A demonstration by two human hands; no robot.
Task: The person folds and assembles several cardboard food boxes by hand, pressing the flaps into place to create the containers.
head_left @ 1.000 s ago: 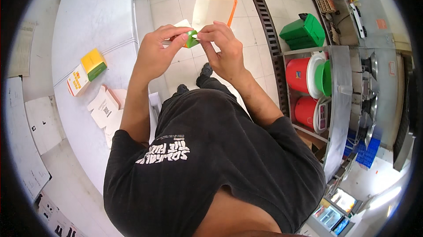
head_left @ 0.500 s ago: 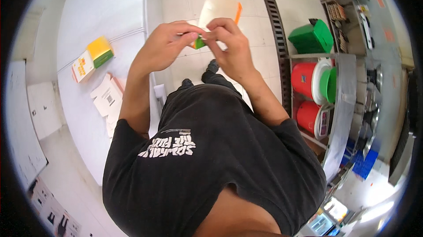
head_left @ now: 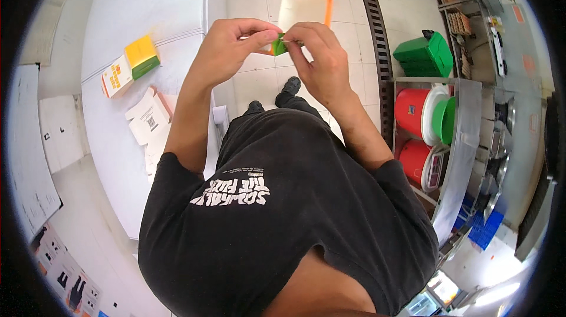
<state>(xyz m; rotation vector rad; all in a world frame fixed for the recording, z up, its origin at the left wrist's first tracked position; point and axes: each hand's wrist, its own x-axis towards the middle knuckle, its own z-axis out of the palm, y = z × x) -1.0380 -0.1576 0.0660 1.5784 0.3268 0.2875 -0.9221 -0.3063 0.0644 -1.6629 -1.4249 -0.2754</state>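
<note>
Out in front of my body, both hands hold a thin cardboard carton (head_left: 302, 12). Its large panel is pale inside with an orange edge, and it stands up beyond my fingers. My left hand (head_left: 227, 52) pinches the near left corner between thumb and fingers, beside a small green part. With bent fingers, my right hand (head_left: 323, 58) grips the near edge close to my left fingertips. My fingers cover much of the folded part, so its exact shape cannot be made out.
On the white table (head_left: 147, 5) at left sit a yellow and green box (head_left: 141, 56) and a white and orange box (head_left: 118, 76), touching. Flat carton blanks (head_left: 147, 121) lie nearer me. At right are a green bin (head_left: 425, 56), a shelf with red buckets (head_left: 410, 108) and a floor drain (head_left: 377, 46).
The carton and both hands sit slightly further right in the picture, and the whole view has shifted a little. The carton's pale panel looks sharper now. Both hands keep their hold.
</note>
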